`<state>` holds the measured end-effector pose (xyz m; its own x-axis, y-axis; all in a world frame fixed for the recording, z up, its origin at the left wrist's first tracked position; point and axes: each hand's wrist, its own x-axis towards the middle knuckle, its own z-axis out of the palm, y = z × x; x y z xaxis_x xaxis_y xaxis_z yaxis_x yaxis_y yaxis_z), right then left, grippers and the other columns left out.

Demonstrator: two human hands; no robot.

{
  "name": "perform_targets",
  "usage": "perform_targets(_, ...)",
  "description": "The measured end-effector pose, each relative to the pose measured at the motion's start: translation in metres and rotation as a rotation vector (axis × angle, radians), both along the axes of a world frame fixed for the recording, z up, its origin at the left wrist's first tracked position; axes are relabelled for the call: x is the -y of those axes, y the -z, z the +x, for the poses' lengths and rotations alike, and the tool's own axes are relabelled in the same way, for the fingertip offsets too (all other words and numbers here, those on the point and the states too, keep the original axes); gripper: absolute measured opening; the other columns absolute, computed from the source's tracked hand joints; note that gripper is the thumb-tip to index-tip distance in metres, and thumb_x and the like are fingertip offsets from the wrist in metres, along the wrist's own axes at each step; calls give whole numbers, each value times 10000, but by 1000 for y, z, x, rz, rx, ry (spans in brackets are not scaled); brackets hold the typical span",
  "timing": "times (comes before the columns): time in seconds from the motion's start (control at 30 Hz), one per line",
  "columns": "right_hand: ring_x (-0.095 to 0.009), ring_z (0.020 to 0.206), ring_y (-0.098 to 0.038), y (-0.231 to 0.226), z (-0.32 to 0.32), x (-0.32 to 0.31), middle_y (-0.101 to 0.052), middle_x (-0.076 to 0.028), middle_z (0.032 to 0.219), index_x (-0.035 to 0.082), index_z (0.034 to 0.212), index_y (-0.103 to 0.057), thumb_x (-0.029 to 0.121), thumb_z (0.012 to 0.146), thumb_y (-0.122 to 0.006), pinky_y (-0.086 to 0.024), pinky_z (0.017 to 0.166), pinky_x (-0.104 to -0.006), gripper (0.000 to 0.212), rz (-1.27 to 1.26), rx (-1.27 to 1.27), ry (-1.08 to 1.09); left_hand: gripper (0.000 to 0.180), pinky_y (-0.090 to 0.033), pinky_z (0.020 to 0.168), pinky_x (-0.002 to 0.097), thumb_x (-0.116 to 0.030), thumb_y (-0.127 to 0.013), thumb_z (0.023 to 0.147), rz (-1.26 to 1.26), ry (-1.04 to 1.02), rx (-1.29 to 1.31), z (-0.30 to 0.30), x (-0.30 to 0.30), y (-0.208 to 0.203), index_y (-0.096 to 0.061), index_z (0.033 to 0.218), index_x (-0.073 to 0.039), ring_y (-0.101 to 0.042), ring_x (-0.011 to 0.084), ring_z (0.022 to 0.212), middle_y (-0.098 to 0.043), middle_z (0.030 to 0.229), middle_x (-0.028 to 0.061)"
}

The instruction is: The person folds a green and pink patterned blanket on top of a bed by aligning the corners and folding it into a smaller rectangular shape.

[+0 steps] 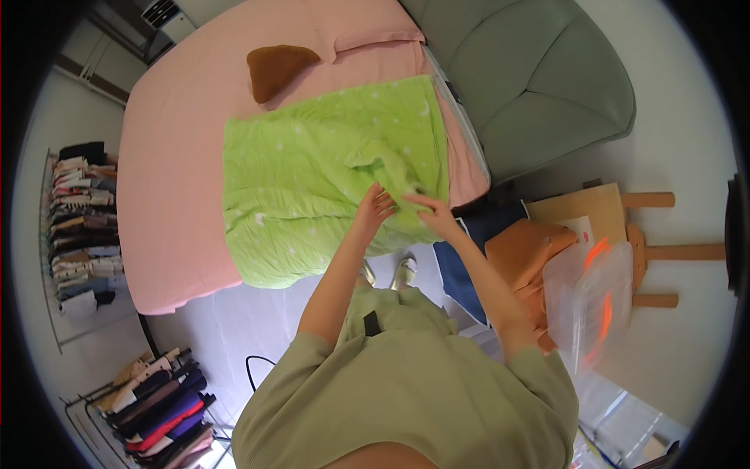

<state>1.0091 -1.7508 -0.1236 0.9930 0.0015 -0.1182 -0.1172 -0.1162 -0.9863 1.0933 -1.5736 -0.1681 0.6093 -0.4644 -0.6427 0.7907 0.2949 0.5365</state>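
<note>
A bright green blanket (273, 168) with small pale star and moon shapes lies spread on the pink bed, its near edge hanging over the side. Near its right part the cloth bunches into a raised fold (380, 156), with a small dark and whitish spot beside it that I cannot make out. My left hand (376, 205) is above the blanket just below this fold, fingers apart and nothing in them. To its right, my right hand (432, 213) has its fingers stretched out leftward over the cloth, also holding nothing that shows. Whether either touches the blanket is unclear.
A brown cushion (279, 72) and a pink pillow (379, 39) lie on the bed (172, 172), beside a grey-green padded headboard (539, 78). At right are an orange-brown bag (523, 254), a clear plastic bin (582, 297) and a wooden stool (637, 254). Clothes racks (82, 227) stand at left.
</note>
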Motion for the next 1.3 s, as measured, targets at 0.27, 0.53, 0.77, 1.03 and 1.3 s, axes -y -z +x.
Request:
perform_targets(0.27,-215,994,-563,12,-23,-111,-599,-83,1093,183,1085,-620,-17,637,-437,-437,820,-296,524,-282,-61,-261,641,-456,757,353,-66,-690,623,375,88,287,29,-41,62,-405,1194,-17,-539,262,912,-536,1076,120)
perform_targets(0.53,-177,903,-555,80,-36,-157,-577,-87,1111,95,1157,-529,8,678,-451,-416,801,-289,493,330,-170,-77,405,-474,753,362,-94,-619,671,269,87,38,69,-90,89,-513,1055,-22,-574,242,857,-589,951,101)
perform_targets(0.77,-158,807,-509,129,-39,-150,-539,-45,1053,144,1174,-452,421,845,-477,-414,763,-277,430,1229,-694,511,318,-466,797,350,-137,-544,733,159,168,-280,93,-85,72,-537,1032,-30,-569,227,892,-597,956,80)
perform_targets(1.03,-241,1051,-510,197,2,-89,-503,-69,1189,74,1212,-427,264,817,-584,-460,842,-381,466,1102,-409,1256,378,-444,829,363,-18,-495,713,-18,209,-125,101,-73,52,-491,1090,-44,-538,241,959,-573,1018,82)
perform_targets(1.3,-132,881,-541,91,85,-45,-561,-59,1013,6,1093,-490,59,787,-565,-443,742,-255,319,482,-37,871,584,-469,715,293,63,-504,647,137,430,179,78,-20,26,-385,1209,-40,-565,222,879,-558,1000,94)
